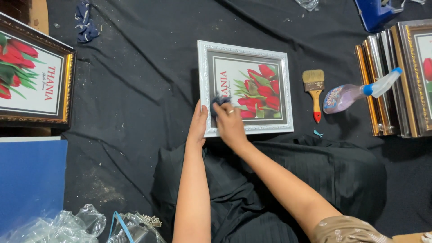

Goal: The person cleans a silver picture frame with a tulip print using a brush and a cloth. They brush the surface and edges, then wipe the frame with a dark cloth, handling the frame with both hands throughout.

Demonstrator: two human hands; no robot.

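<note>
Left hand [198, 123] lies flat, fingers together, steadying the white picture frame [245, 87]; right hand [229, 123] pinches a dark cloth [220, 100] on its glass.

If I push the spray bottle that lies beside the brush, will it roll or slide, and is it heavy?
The spray bottle lies on its side, and its body looks round, so a sideways push would probably roll it, though the trigger head may stop it. The wrinkled black cloth under it likely hinders sliding. It looks like thin plastic, so probably light; how much liquid is inside cannot be told.
</note>
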